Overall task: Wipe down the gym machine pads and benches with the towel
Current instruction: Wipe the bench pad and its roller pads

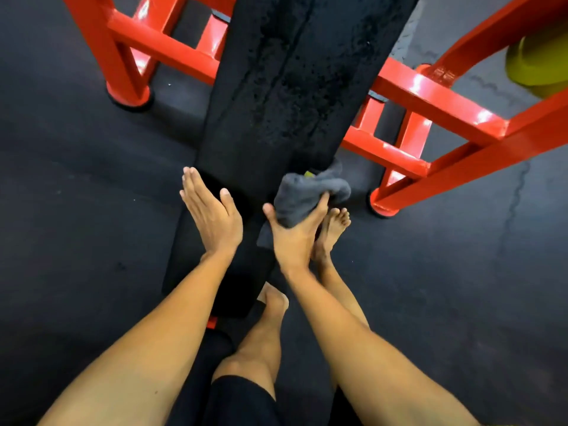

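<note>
The black bench pad (285, 96) is taken as the landmark; it runs from the top of the view down toward the person. Its far stretch is seen beaded with droplets, so wiping is judged unfinished there. The red steel frame (408, 96) is seen crossing beneath the pad on both sides, standing on dark rubber flooring (76, 210). A yellow object (541, 63) is noted well right of the pad's far end; it cannot be identified.

The left hand (212, 216) is laid flat on the pad's near left edge, fingers straight and close together, holding nothing. The right hand (295, 235) is closed around a bunched grey towel (310, 195), pressed at the pad's near right edge.

For a good pass, the towel is best spread flatter for fuller contact and drawn lengthwise along the pad in overlapping strokes, with the side edge included. The pad is best kept braced by the flat hand.
</note>
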`<action>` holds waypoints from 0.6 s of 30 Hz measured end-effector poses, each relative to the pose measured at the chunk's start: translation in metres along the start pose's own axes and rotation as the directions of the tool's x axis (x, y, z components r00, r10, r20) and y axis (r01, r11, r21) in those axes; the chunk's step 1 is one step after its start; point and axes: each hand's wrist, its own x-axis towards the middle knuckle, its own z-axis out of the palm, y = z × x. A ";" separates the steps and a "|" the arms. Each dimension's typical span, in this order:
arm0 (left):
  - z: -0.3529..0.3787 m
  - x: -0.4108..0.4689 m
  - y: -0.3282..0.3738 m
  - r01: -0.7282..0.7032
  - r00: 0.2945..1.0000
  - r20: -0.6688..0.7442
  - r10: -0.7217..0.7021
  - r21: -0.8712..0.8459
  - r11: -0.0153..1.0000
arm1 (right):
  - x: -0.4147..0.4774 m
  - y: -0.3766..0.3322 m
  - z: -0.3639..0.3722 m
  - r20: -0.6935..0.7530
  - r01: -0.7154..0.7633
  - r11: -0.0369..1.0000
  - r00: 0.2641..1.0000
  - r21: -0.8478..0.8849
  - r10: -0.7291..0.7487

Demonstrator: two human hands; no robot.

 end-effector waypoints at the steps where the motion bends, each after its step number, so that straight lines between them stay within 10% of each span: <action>1: 0.001 0.001 0.003 -0.012 1.000 0.000 0.012 0.010 1.000 | 0.015 -0.012 -0.003 -0.041 -0.014 1.000 0.999 0.017 0.015; 18: 0.009 0.001 0.015 -0.022 1.000 -0.020 0.024 0.102 0.995 | 0.040 -0.018 -0.015 0.032 -0.101 0.989 0.995 0.105 0.098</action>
